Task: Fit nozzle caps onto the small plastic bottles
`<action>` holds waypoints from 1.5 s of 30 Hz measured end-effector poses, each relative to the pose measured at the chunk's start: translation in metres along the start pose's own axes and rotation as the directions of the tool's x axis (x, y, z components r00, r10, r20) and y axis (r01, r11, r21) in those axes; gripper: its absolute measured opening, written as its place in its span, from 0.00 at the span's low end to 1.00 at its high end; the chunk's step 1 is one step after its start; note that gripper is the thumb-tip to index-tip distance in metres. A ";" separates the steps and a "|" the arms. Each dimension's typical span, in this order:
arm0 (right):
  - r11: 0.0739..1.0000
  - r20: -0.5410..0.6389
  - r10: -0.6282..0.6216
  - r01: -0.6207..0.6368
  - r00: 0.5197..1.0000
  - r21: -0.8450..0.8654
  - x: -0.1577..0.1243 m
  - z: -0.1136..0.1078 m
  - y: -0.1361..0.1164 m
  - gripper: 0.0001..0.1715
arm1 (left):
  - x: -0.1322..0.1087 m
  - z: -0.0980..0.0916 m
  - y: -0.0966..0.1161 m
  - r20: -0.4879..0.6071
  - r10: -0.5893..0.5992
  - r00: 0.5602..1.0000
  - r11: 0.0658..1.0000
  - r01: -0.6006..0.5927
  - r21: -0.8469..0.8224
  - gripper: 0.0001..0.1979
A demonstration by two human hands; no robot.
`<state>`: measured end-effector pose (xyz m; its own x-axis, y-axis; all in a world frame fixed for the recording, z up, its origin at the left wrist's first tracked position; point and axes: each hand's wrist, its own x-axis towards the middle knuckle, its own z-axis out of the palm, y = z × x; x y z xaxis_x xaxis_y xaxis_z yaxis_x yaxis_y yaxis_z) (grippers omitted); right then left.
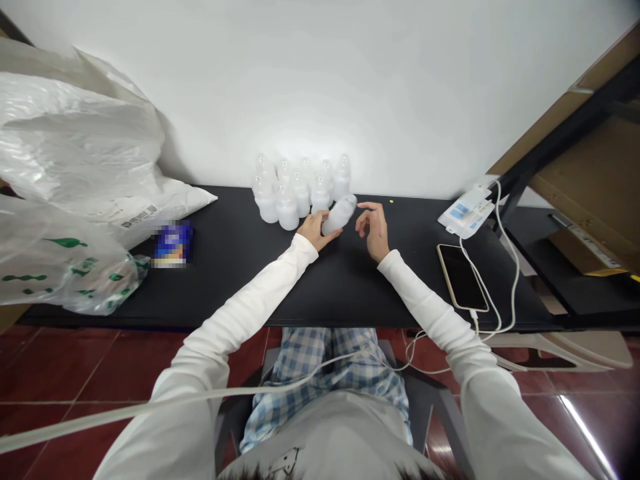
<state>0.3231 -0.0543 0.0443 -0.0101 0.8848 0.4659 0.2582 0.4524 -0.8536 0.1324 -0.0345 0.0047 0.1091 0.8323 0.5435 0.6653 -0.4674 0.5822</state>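
Observation:
My left hand grips a white bottle with a clear domed cap, tilted so its top leans to the right. To the right of that cap, my right hand is raised with its fingers apart and slightly curled, the index finger pointing at the cap; I see nothing in it. Several similar white bottles with clear caps stand upright in a cluster behind and left of my left hand, close to the wall.
White plastic bags bulge over the left end of the black table, beside a small blue packet. A phone with a white cable and a white-and-blue package lie at right. A shelf frame bounds the far right.

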 end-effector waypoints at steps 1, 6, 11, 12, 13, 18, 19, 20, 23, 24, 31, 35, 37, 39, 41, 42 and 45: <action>1.000 0.022 -0.022 0.022 1.000 -0.016 -0.003 0.002 0.000 0.28 | -0.002 0.003 0.000 -0.006 -0.063 0.998 0.997 0.063 -0.044 0.28; 0.979 0.146 0.002 0.028 0.989 -0.202 -0.005 0.008 0.015 0.16 | -0.006 0.016 -0.006 -0.133 -0.205 0.970 0.960 0.172 -0.221 0.29; 0.884 0.352 -0.009 0.172 0.936 -0.434 0.001 0.012 0.028 0.09 | -0.006 0.021 -0.014 -0.241 -0.194 0.951 0.955 0.127 -0.268 0.35; 0.865 0.380 -0.015 0.203 0.925 -0.459 0.002 0.012 0.029 0.09 | -0.005 0.021 -0.015 -0.242 -0.185 0.953 0.959 0.121 -0.255 0.34; 0.850 0.398 -0.018 0.224 0.917 -0.477 0.002 0.013 0.029 0.09 | -0.005 0.021 -0.017 -0.237 -0.172 0.956 0.966 0.117 -0.231 0.33; 0.828 0.425 0.004 0.235 0.905 -0.509 0.002 0.012 0.028 0.10 | -0.005 0.014 -0.016 -0.244 -0.103 0.964 0.994 0.094 -0.049 0.25; 0.826 0.429 0.006 0.238 0.903 -0.511 0.002 0.012 0.028 0.10 | -0.006 0.011 -0.013 -0.233 -0.091 0.968 0.996 0.086 -0.028 0.22; 0.823 0.433 0.004 0.242 0.902 -0.513 0.002 0.012 0.028 0.10 | -0.008 0.009 -0.008 -0.199 -0.076 0.977 0.997 0.076 -0.007 0.19; 0.810 0.434 -0.004 0.258 0.901 -0.527 0.002 0.013 0.029 0.10 | -0.012 0.001 0.010 0.007 -0.013 1.000 0.996 0.012 0.092 0.12; 0.803 0.434 -0.006 0.263 0.901 -0.535 0.001 0.013 0.030 0.10 | -0.014 0.000 0.016 0.092 0.008 0.996 0.992 -0.019 0.125 0.12; 0.734 0.452 -0.019 0.319 0.892 -0.599 -0.002 0.014 0.031 0.14 | -0.012 -0.004 0.035 0.469 -0.036 0.882 0.974 -0.075 0.216 0.08; 0.729 0.464 -0.016 0.328 0.886 -0.600 -0.002 0.014 0.030 0.16 | -0.008 -0.008 0.039 0.505 -0.080 0.859 0.963 -0.064 0.262 0.09; 0.728 0.466 -0.013 0.328 0.885 -0.602 -0.002 0.014 0.030 0.16 | -0.007 -0.011 0.043 0.529 -0.116 0.841 0.955 -0.053 0.292 0.10; 0.726 0.465 -0.014 0.329 0.885 -0.604 -0.002 0.014 0.030 0.15 | -0.007 -0.014 0.048 0.549 -0.145 0.823 0.950 -0.039 0.309 0.10; 0.727 0.467 -0.019 0.333 0.884 -0.601 -0.002 0.013 0.031 0.15 | -0.007 -0.016 0.050 0.551 -0.167 0.818 0.951 -0.014 0.309 0.10; 0.728 0.468 -0.021 0.335 0.883 -0.598 -0.002 0.013 0.031 0.15 | -0.008 -0.016 0.050 0.539 -0.174 0.824 0.954 0.005 0.301 0.10; 0.731 0.471 -0.021 0.335 0.882 -0.595 -0.002 0.013 0.030 0.15 | -0.010 -0.014 0.044 0.400 -0.141 0.906 0.976 0.058 0.212 0.08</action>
<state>0.3183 -0.0416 0.0148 -0.4694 0.8233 0.3193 0.7597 0.5608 -0.3293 0.1504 -0.0676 0.0329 0.3006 0.9387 0.1685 0.8117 -0.3446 0.4715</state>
